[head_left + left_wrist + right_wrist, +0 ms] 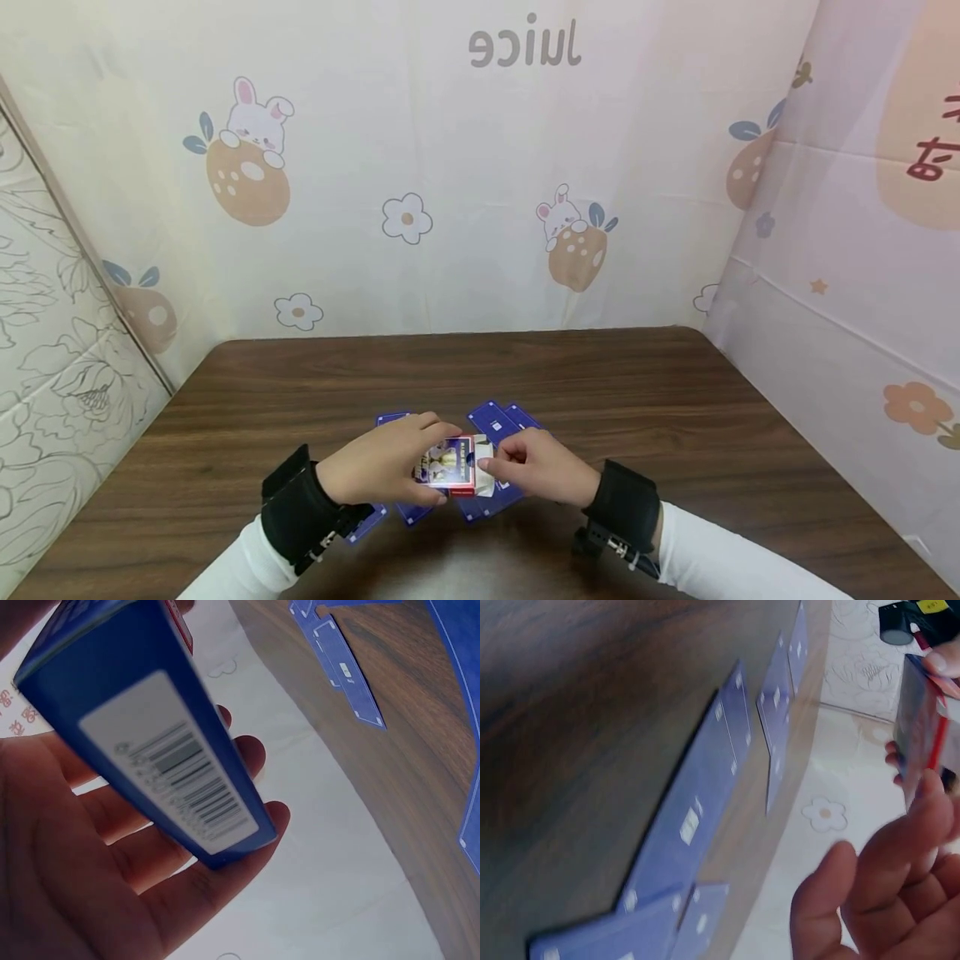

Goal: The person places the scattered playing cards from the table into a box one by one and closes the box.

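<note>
My left hand [393,462] grips a small card box [450,465], its thumb and fingers on opposite edges. The box has a pictured front, a red band and a white flap [483,467] standing out at its right end. In the left wrist view, a blue side with a barcode label [176,765] faces the camera. My right hand [540,468] is at the flap end, one fingertip right at the flap. The right wrist view shows its fingers [907,832] loosely bent and apart from one another. Blue cards [491,421] lie under and around the box.
Several blue cards are spread over the dark wooden table [637,400], some overlapping; one long card [690,817] fills the middle of the right wrist view. A printed curtain [480,167] hangs behind the table, with others at both sides.
</note>
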Demonstrator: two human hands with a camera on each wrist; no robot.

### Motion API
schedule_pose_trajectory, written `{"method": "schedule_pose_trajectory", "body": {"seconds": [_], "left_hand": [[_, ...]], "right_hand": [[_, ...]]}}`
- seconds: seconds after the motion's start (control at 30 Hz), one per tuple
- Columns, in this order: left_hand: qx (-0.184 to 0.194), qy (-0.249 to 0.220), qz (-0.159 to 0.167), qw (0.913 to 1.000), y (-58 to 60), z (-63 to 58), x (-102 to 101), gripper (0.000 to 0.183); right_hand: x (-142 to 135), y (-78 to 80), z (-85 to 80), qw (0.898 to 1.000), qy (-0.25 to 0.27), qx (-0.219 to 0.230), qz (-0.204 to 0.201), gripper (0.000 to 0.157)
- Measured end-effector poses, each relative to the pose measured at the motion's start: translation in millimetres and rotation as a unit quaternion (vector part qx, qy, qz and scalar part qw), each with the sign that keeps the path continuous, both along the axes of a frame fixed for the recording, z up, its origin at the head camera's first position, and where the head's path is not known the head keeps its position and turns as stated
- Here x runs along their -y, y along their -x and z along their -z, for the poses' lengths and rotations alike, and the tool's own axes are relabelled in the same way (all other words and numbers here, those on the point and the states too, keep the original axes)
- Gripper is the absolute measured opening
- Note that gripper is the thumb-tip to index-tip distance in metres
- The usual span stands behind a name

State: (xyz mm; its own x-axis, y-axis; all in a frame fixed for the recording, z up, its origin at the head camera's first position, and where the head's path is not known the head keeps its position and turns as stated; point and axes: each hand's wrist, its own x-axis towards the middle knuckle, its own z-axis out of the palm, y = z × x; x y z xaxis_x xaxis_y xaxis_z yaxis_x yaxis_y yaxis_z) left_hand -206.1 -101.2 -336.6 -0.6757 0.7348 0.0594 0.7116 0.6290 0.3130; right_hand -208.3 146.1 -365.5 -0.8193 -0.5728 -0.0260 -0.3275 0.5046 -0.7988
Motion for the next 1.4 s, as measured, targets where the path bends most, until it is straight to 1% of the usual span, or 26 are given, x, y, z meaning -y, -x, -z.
{"method": "schedule_pose_trajectory", "body": {"seconds": [0.07,0.17,0.27,0.33,0.4,0.57,0.63,0.73,0.83,0.93,1.0,1.1,1.2,1.4], "left_hand": [[0.005,0.002,-0.005,1.0000,0.2,0.4,2,0.067],[0.007,0.005,-0.013,0.9999,0.2,1.0,4,0.067],[0.007,0.005,-0.018,0.9998,0.2,1.5,7,0.068],[0.003,0.007,-0.021,0.9998,-0.1,1.8,9,0.068],[-0.001,0.008,-0.022,0.9997,-0.3,1.7,10,0.068],[-0.004,0.007,-0.022,0.9997,-1.7,-0.7,11,0.067],[-0.003,0.008,-0.021,0.9997,-2.3,-1.4,11,0.067],[-0.001,0.009,-0.022,0.9997,-2.9,-1.8,12,0.066],[-0.001,0.010,-0.024,0.9997,-3.3,-1.5,12,0.067],[0.000,0.007,-0.023,0.9997,-3.6,-0.3,12,0.067],[0.002,0.005,-0.022,0.9997,-3.5,0.9,12,0.067],[0.003,0.005,-0.021,0.9998,-3.5,2.4,13,0.067],[0.004,0.006,-0.021,0.9997,-3.7,2.7,13,0.066],[0.006,0.010,-0.025,0.9996,-3.7,0.3,10,0.066]], "right_hand": [[-5,0.7,-3.8,1.000,-0.004,-0.016,0.001,0.038],[-13,1.4,-10.0,0.997,-0.022,-0.068,0.011,0.026],[-21,2.4,-12.2,0.991,-0.061,-0.114,0.028,0.017],[-25,2.6,-11.6,0.987,-0.089,-0.126,0.038,0.016],[-29,2.9,-8.8,0.982,-0.120,-0.133,0.050,0.020],[-38,3.5,0.3,0.969,-0.196,-0.131,0.078,0.046],[-41,3.2,4.8,0.961,-0.229,-0.129,0.084,0.054],[-44,1.6,11.4,0.949,-0.273,-0.133,0.089,0.062],[-46,0.3,17.5,0.934,-0.309,-0.152,0.091,0.068],[-48,0.5,22.5,0.927,-0.325,-0.165,0.090,0.071],[-49,1.5,25.7,0.926,-0.327,-0.166,0.091,0.070],[-52,3.3,30.4,0.929,-0.317,-0.166,0.098,0.064],[-55,4.2,34.0,0.933,-0.300,-0.171,0.102,0.059],[-58,8.0,36.9,0.946,-0.258,-0.169,0.100,0.053]]}}
